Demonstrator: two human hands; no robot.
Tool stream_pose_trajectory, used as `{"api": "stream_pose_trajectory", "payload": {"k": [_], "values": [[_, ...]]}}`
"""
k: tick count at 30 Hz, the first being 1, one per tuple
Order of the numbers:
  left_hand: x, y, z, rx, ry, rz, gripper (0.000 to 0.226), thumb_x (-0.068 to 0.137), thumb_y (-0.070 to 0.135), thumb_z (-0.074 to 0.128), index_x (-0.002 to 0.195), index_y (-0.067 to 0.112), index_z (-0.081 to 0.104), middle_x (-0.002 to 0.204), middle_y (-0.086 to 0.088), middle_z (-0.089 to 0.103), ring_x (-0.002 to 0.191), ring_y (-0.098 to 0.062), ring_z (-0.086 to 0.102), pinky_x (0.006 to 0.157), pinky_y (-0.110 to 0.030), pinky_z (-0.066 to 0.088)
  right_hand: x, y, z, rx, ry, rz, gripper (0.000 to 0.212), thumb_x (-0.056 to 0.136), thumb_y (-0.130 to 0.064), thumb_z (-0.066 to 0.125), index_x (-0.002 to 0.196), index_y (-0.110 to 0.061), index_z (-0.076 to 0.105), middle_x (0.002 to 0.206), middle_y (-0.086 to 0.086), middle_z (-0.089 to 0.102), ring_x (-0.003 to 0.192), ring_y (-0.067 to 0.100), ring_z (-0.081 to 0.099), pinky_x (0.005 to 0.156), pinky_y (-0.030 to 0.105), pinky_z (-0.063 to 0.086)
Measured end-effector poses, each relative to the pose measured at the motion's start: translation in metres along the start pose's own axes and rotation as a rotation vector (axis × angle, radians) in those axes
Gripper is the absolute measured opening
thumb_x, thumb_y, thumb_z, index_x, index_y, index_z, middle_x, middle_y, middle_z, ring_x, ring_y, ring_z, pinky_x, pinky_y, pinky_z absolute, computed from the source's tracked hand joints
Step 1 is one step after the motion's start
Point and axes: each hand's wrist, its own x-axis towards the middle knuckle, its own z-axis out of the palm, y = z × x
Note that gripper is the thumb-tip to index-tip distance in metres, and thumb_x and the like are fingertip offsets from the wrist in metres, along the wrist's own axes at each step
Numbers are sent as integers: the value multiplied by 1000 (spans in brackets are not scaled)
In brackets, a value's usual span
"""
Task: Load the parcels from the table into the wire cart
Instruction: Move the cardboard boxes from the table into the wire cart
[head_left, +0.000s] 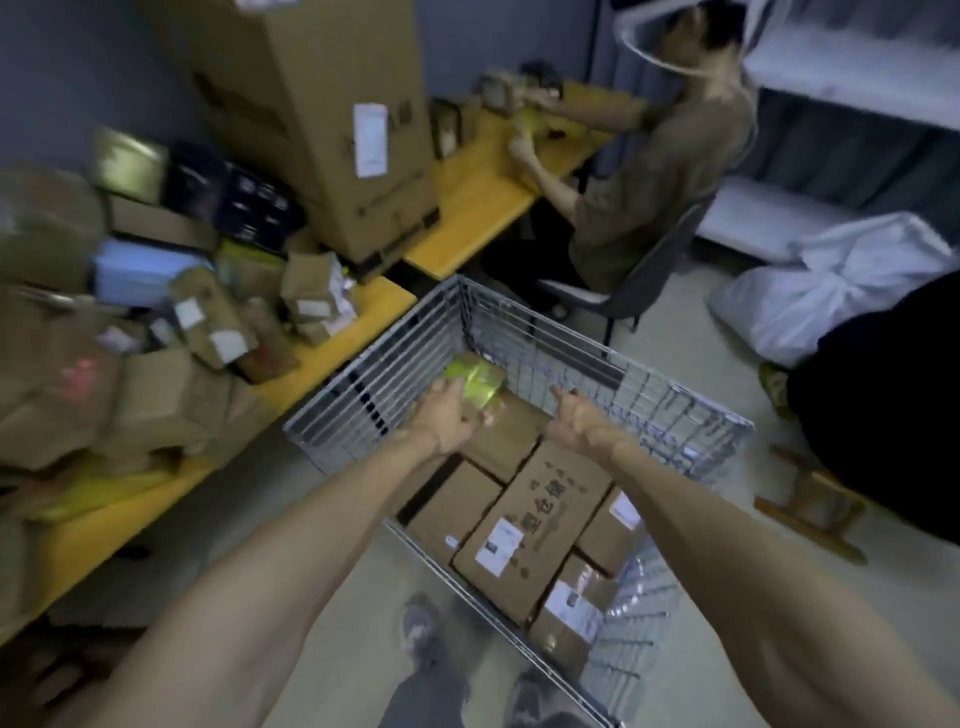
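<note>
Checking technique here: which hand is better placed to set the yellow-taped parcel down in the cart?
Left. The left hand grips the yellow-taped parcel above the boxes in the wire cart; the right hand is open, apart from it, holding nothing.

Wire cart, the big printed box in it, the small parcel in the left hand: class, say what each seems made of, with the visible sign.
Wire cart: metal, silvery grey; thin bars in a see-through grid.
Big printed box: matte brown cardboard; flat panels, white paper label.
Small parcel in the left hand: likely cardboard under glossy yellow-green tape; blur leaves this open.
</note>
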Motion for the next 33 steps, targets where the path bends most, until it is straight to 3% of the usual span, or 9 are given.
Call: {"api": "stream_pose_trajectory", "payload": {"k": [3,6,10,15,22,26,33], "values": [[-30,-21,-52,34,106,-78,67,97,35,58,152,17,23,156,-11,23,139,-33,35,111,-47,35,-5,-53,-23,-91,-19,-104,75,96,-26,59,157,-18,15,162,13,10,146,36,22,114,45,32],[-64,-43,-105,50,225,-142,74,98,37,56,156,25,13,162,-7,14,144,-32,28,115,-50,30,-15,-119,-42,-143,13,-220,73,97,-29,54,157,-22,12,162,11,8,145,36,24,113,46,34],[-111,-79,-160,41,373,-220,76,94,36,61,156,26,17,161,-8,17,145,-31,28,117,-46,28,-36,-208,-52,-147,3,-332,77,99,-29,56,158,-24,7,164,9,-1,143,35,27,104,44,42],[-179,-127,-225,40,539,-281,75,95,38,59,156,25,18,160,-9,18,144,-33,29,113,-43,33,-70,-303,-38,-201,22,-502,79,97,-29,58,157,-21,8,162,12,3,146,38,18,111,46,34],[-271,-221,-297,5,702,-373,78,92,38,62,155,22,20,158,-13,20,142,-36,32,115,-44,31,-122,-428,1,-246,68,-682,83,93,-34,60,157,-25,8,160,16,8,140,38,28,112,48,35],[-322,-277,-329,42,728,-450,78,93,36,62,155,21,18,160,-13,16,144,-35,28,115,-46,31,-154,-496,32,-257,113,-754,84,91,-29,63,157,-22,10,160,15,9,140,38,30,112,47,36],[-388,-353,-363,101,809,-557,75,92,43,61,152,21,24,154,-14,28,138,-36,35,111,-45,33,-193,-591,92,-299,135,-940,90,83,-31,66,155,-21,14,154,20,25,141,39,27,113,43,34]]}}
